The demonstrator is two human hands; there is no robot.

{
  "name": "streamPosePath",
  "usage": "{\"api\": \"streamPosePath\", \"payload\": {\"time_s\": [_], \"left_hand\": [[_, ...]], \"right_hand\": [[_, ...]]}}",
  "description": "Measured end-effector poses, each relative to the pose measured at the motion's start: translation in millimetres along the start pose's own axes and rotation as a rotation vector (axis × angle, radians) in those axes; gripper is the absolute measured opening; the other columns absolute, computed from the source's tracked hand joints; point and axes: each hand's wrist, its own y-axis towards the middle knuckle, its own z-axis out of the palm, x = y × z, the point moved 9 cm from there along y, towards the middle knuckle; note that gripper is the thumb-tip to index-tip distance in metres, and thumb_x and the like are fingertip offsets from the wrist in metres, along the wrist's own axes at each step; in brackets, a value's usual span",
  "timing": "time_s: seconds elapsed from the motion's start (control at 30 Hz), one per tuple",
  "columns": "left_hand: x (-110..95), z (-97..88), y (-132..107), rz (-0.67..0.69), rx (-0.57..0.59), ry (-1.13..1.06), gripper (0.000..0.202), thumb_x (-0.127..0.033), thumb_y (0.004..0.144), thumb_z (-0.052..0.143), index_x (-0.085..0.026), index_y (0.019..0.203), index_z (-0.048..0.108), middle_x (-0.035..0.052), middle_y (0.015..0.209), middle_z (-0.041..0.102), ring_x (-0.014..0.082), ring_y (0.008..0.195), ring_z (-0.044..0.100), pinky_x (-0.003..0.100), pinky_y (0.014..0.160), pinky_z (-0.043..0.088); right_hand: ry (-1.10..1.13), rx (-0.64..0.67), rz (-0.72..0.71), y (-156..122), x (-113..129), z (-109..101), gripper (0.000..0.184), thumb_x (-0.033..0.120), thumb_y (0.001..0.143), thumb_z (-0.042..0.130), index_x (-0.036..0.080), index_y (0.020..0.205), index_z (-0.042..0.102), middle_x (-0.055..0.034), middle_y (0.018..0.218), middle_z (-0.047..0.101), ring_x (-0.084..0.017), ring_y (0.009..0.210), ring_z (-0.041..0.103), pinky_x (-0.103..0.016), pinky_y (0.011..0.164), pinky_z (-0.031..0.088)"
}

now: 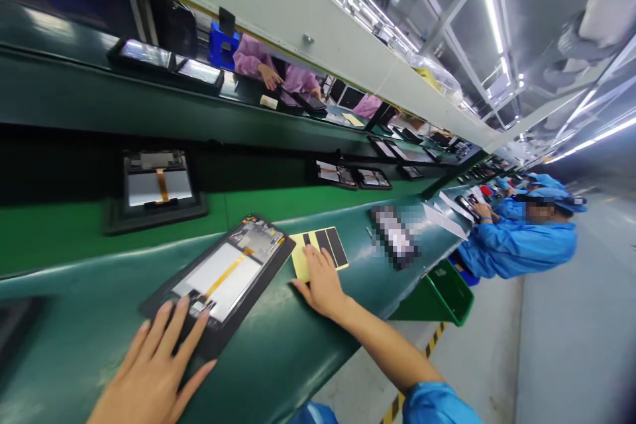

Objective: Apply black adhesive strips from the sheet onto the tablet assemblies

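The opened tablet (238, 288) lies slantwise on the green surface (263, 338) in front of you, its inside facing up, with an orange ribbon (226, 275) running along its white panel. Your left grip (156, 364) is at the tablet's near end: the fingers are spread, their tips over its lower dark border, and the thumb stands off to the right. The tablet reaches forward and to the right from those fingertips.

Just beside its far right corner is a yellow sheet (299, 262) with dark rectangular patches. Your right grip (325, 285) lies over that sheet, the fingers bent onto it near a dark strip and the thumb set apart at the lower edge (no pinch shows between them). The tablet is to the left of this grip, apart from it.

Farther right on your surface lies a pixelated device (395, 235), too blurred to make out. Beyond the surface's far edge, a second opened tablet (159, 189) sits on the green strip (258, 202), with more devices (352, 175) to the right. A green bin (450, 291) stands below on the right, near a co-worker in blue (527, 235). Across the line, a person in pink (252, 56) has a hand over the opposite bench.
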Motion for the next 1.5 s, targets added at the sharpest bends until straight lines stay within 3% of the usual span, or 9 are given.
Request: {"api": "streamPosePath", "payload": {"time_s": [0.17,0.27,0.4,0.77,0.93,1.1,1.27,1.37,1.5], "left_hand": [[-19,15.9,95,0.072,0.082,0.088,0.065,-0.049,0.09,0.063,-0.012,0.143,0.062,0.0259,0.161,0.042,0.0472,0.15,0.038,0.062,0.118,0.039],[-22,34.7,158,0.038,0.238,0.12,0.066,-0.045,0.089,0.068,-0.014,0.146,0.059,0.0236,0.161,0.043,0.0429,0.151,0.039,0.054,0.12,0.039],[-11,34.3,222,-0.064,0.215,0.215,0.061,-0.028,0.097,0.055,-0.013,0.156,0.045,0.0223,0.165,0.037,0.0382,0.154,0.036,0.052,0.12,0.038],[87,-3.0,225,-0.183,0.34,0.415,0.02,-0.029,0.099,0.062,-0.013,0.11,0.068,0.0108,0.114,0.07,0.0251,0.108,0.066,0.046,0.094,0.054],[76,-15.4,229,-0.048,0.374,0.386,0.012,-0.012,0.091,0.058,-0.011,0.095,0.07,0.0141,0.099,0.072,0.0284,0.095,0.07,0.041,0.082,0.053],[13,-44.3,177,0.187,0.353,0.301,0.018,-0.017,0.096,0.051,-0.018,0.091,0.068,0.0089,0.093,0.07,0.0258,0.091,0.067,0.04,0.084,0.049],[-54,-65.2,43,0.637,0.224,0.16,0.007,-0.021,0.093,0.06,-0.023,0.09,0.066,0.0021,0.092,0.07,0.0234,0.096,0.062,0.044,0.101,0.043],[-40,-71.7,-27,0.572,0.193,0.128,0.01,-0.021,0.091,0.061,-0.026,0.097,0.068,0.0015,0.106,0.073,0.0226,0.107,0.061,0.044,0.113,0.034],[20,-99.2,-71,0.071,0.053,0.182,0.022,-0.019,0.095,0.051,-0.027,0.105,0.07,0.006,0.116,0.072,0.0256,0.112,0.064,0.043,0.103,0.043]], "right_hand": [[0.034,-0.165,0.148,-40,-50,2,0.074,0.032,0.107,0.043,0.014,0.168,0.005,-0.0191,0.148,0.06,-0.031,0.142,0.054,-0.059,0.117,0.042],[0.081,-0.229,0.132,-47,-57,6,0.075,0.033,0.109,0.04,0.016,0.168,-0.003,-0.0179,0.148,0.061,-0.03,0.142,0.054,-0.058,0.116,0.044],[0.099,-0.25,0.123,-49,-58,8,0.071,0.033,0.11,0.039,0.017,0.168,0.002,-0.0179,0.147,0.061,-0.031,0.141,0.056,-0.06,0.116,0.044],[0.124,-0.262,0.129,-48,-56,7,0.074,0.034,0.11,0.04,0.017,0.168,-0.002,-0.0182,0.145,0.063,-0.032,0.139,0.057,-0.062,0.113,0.047],[0.12,-0.273,0.127,-47,-54,2,0.073,0.032,0.11,0.039,0.017,0.168,-0.003,-0.0177,0.144,0.063,-0.032,0.14,0.057,-0.061,0.114,0.047],[0.136,-0.267,0.125,-47,-56,2,0.073,0.033,0.11,0.04,0.017,0.168,-0.001,-0.0177,0.143,0.064,-0.031,0.138,0.058,-0.061,0.114,0.046],[0.144,-0.238,0.16,-49,-63,7,0.064,0.038,0.109,0.042,0.017,0.166,0.021,-0.018,0.145,0.062,-0.032,0.14,0.055,-0.061,0.115,0.045],[0.137,-0.225,0.166,-50,-66,8,0.057,0.041,0.108,0.042,0.016,0.16,0.036,-0.0184,0.146,0.062,-0.033,0.142,0.053,-0.06,0.115,0.044],[0.095,-0.23,0.147,-49,-64,3,0.058,0.046,0.108,0.041,0.013,0.156,0.041,-0.0196,0.138,0.066,-0.036,0.142,0.052,-0.063,0.115,0.041]]}}
